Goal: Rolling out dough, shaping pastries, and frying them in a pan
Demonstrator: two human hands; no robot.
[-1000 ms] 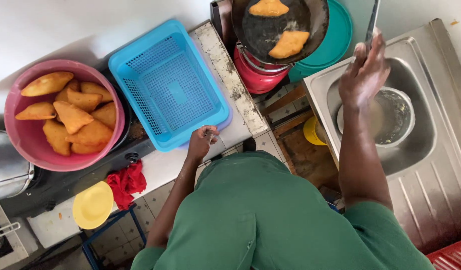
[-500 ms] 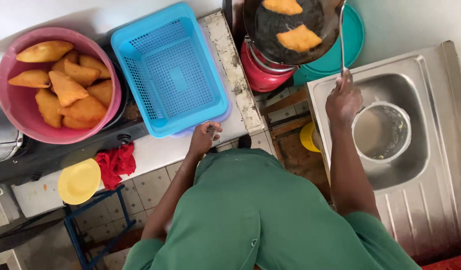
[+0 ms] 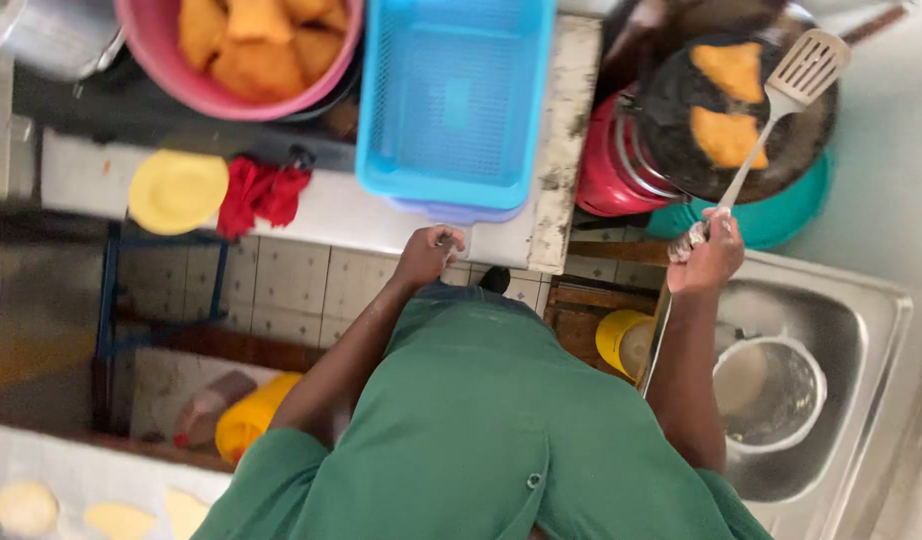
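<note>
Spatula point(image 3: 771, 130) is held in the right hand point(image 3: 709, 262), fingers clamped round the handle's lower end. Its long axis runs diagonally from the hand up and to the right, with the slotted blade over the dark frying pan point(image 3: 671, 100) beside two golden pastries point(image 3: 729, 135). Left hand point(image 3: 428, 255) rests with fingers curled at the counter edge below the blue basket point(image 3: 451, 100); whether it holds anything cannot be told.

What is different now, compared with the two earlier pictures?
The right hand left the sink side and now holds a slotted spatula over the black pan, beside two frying pastries. The left hand stayed at the counter edge by the blue basket.
</note>
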